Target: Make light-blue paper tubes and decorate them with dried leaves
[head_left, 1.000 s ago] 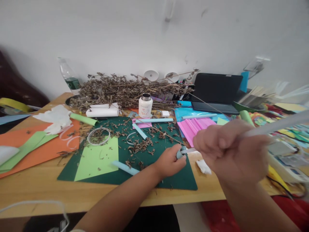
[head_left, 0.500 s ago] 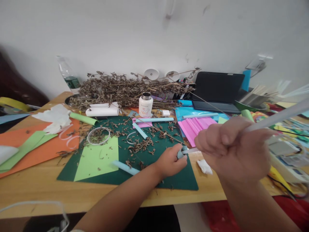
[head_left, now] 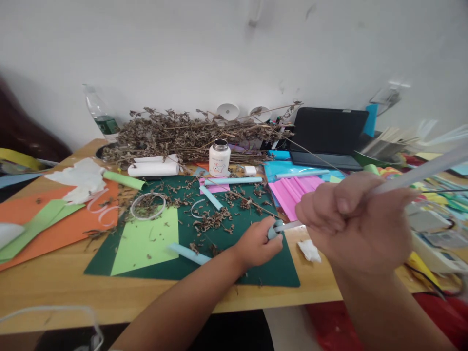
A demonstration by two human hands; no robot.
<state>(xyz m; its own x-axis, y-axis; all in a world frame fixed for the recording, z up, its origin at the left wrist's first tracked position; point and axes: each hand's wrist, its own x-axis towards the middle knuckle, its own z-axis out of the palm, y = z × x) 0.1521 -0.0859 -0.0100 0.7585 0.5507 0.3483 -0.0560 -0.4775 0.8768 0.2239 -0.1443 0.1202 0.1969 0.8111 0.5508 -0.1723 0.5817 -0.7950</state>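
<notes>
My left hand [head_left: 258,245] is closed around a short blue paper tube [head_left: 271,231], whose open end faces right, above the green cutting mat [head_left: 234,273]. In my raised right hand [head_left: 351,226] is a long whitish rod [head_left: 420,173], slanting up to the right and out of the picture. Its lower end reaches the mouth of the tube; how deep it sits inside is hidden. More blue rolled tubes [head_left: 234,181] lie on the mat among dried leaf bits [head_left: 212,222]. A light green paper sheet [head_left: 146,248] lies at the mat's left.
Behind stand a white bottle [head_left: 219,160] without its lid, a heap of dried stems [head_left: 175,134] and a dark tablet [head_left: 329,134]. Pink folded paper [head_left: 294,195] and a crumpled tissue [head_left: 309,251] lie to the right. Orange paper [head_left: 22,209] covers the left side.
Both hands keep their holds almost unchanged. The right hand and rod have shifted very slightly, and the whole view has moved a little.
</notes>
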